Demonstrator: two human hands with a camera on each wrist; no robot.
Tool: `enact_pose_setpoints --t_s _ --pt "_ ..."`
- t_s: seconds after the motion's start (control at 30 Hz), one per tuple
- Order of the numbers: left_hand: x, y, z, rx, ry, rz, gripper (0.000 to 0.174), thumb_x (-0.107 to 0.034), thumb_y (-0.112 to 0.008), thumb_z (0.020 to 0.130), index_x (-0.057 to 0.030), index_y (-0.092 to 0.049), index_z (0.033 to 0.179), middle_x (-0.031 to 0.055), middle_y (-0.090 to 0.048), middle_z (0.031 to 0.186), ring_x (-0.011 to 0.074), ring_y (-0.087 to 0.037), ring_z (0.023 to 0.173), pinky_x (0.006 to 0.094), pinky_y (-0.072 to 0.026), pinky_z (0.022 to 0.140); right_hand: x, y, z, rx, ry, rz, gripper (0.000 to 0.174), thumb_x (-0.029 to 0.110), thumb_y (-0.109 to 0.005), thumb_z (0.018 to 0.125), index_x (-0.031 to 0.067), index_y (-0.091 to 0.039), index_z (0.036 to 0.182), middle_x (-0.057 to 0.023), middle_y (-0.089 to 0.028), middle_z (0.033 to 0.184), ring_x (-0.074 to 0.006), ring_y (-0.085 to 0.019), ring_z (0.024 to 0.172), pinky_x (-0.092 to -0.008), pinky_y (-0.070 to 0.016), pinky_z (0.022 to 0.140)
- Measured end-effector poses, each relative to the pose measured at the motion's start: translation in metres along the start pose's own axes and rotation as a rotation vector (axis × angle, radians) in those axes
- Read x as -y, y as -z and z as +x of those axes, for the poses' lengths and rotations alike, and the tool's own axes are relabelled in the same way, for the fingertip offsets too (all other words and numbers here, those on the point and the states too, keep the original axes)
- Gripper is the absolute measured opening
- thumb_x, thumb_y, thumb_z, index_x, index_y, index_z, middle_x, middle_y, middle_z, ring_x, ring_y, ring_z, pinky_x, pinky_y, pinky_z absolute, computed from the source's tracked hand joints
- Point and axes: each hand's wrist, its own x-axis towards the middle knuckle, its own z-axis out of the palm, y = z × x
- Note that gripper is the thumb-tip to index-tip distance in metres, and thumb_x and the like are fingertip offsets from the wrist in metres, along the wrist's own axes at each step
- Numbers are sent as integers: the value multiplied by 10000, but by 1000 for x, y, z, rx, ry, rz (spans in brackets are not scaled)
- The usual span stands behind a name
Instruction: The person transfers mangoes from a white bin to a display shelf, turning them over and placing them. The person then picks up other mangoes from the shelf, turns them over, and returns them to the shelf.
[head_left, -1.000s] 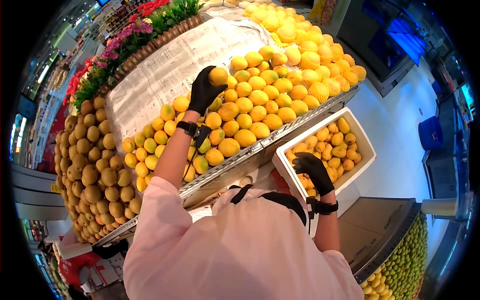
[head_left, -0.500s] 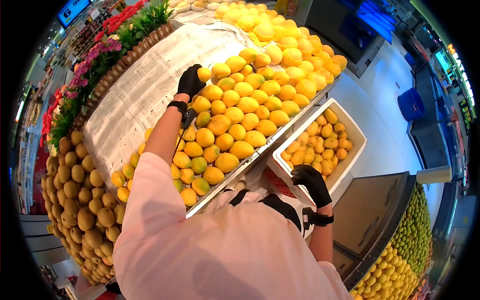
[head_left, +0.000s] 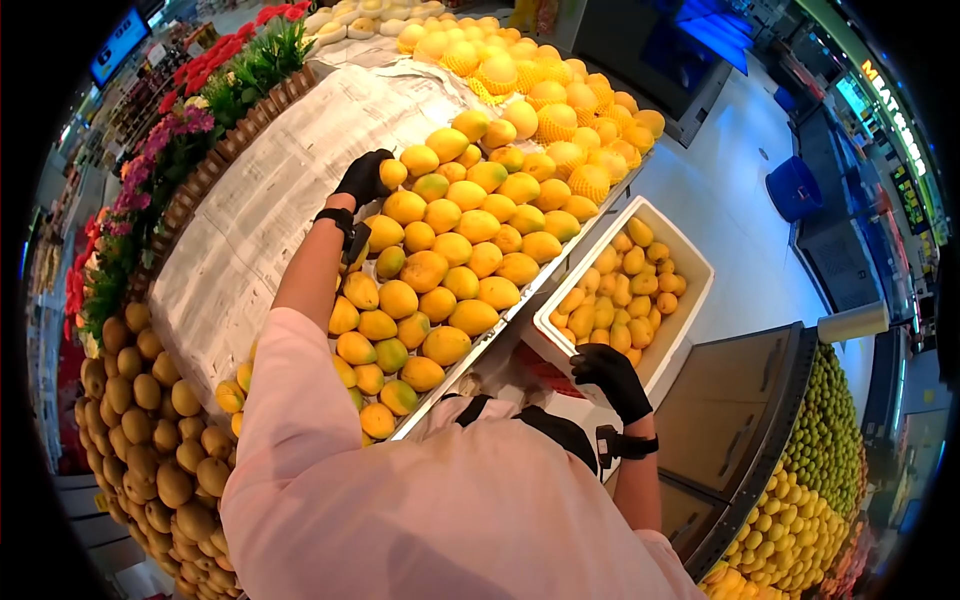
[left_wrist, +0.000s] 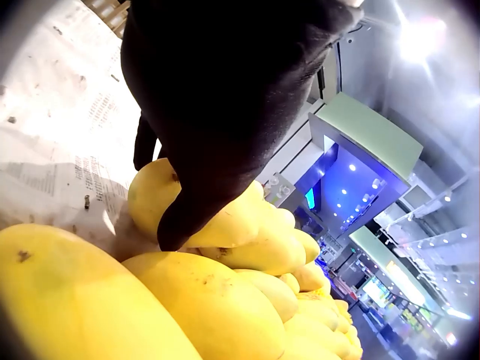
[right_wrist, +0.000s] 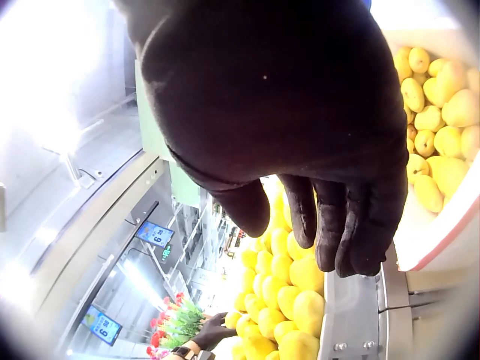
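In the head view my black-gloved left hand (head_left: 362, 178) grips a yellow mango (head_left: 393, 174) at the upper left end of the mango rows (head_left: 465, 250). The left wrist view has its thumb and a finger around the held mango (left_wrist: 150, 196), low beside neighbouring mangoes (left_wrist: 210, 300). My right hand (head_left: 612, 380), gloved in black too, hovers at the near rim of a white foam box (head_left: 690, 262) of smaller mangoes (head_left: 625, 295). Its fingers (right_wrist: 330, 225) hang loosely bent with nothing between them in the right wrist view.
White paper (head_left: 260, 180) lines the display left of the mangoes. Netted yellow fruit (head_left: 560, 115) fills its far end, and brown round fruit (head_left: 150, 430) is heaped at left. Potted flowers (head_left: 200, 110) edge the back. Cardboard boxes (head_left: 725, 400) stand at right below another fruit stand.
My left hand has brought the gripped mango down against the end of the rows. The right hand has drawn back from over the box's mangoes to its near rim. The head view has shifted.
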Motion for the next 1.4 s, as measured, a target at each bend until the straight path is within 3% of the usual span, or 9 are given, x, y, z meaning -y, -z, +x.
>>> enact_pose_setpoints --t_s 0.4,0.5,0.53,0.67,0.87,1.07,1.23,1.33,1.4 --pt "4 14 2 174 120 -105 811 -27 -768 675 -141 -423 1400 102 -467 1402 269 -461 1272 369 -403 1062 23 -6 8 -5 -249 252 234 83 -603 891 -31 -613 1096 -53 -639 942 -118 -624 807 -244 -520 741" --pt "5 27 4 86 124 -116 819 20 -746 666 -151 -427 1401 94 -457 1416 257 -449 1284 376 -403 1064 16 1 10 95 91 -284 238 27 -587 875 -32 -607 1104 -55 -635 985 -123 -615 865 -246 -513 780" --pt "4 29 3 32 105 -164 764 66 -692 672 -128 -459 1374 92 -486 1389 254 -469 1258 362 -418 1043 23 -1 10 39 -84 48 254 21 -590 865 -32 -599 1113 -60 -636 982 -124 -618 860 -249 -516 781" --pt "-9 43 -4 -104 -23 -250 584 60 -580 731 -75 -529 1296 86 -540 1328 236 -512 1205 330 -440 988 13 11 13 50 -106 131 264 70 -577 890 -26 -586 1135 -57 -634 972 -118 -622 835 -250 -524 766" --pt "-52 29 -20 -272 -15 -296 396 -56 -648 829 -61 -583 1220 84 -642 1165 216 -617 1044 313 -497 897 -22 42 22 -46 -219 -37 257 177 -601 874 -5 -621 1054 -60 -638 913 -128 -609 789 -262 -512 715" --pt "-107 16 -43 -204 102 -829 355 -110 -651 862 -3 -595 1196 87 -643 1122 144 -608 974 259 -500 833 -64 94 26 -43 -398 -154 317 293 -634 861 12 -639 1007 -71 -646 898 -149 -615 746 -274 -511 677" --pt "-150 -4 -59 -175 128 -849 305 -112 -626 892 -4 -598 1176 75 -644 1104 143 -621 971 266 -511 829 -99 140 24 -100 -381 -27 197 171 -622 894 20 -651 1018 -43 -661 852 -126 -639 661 -266 -523 600" --pt "-173 -24 -70 -146 153 -866 231 -89 -606 902 2 -601 1115 84 -652 1096 160 -629 970 278 -520 831 -133 169 21 -80 -332 103 187 121 -677 770 22 -665 928 -61 -642 810 -148 -631 668 -276 -505 574" --pt "-196 -39 -81 -136 183 -830 207 -84 -606 904 3 -604 1092 84 -653 1065 158 -631 949 273 -526 812 -174 184 25 -76 -57 -53 183 46 -706 659 28 -667 837 -85 -642 778 -169 -644 687 -290 -510 547"
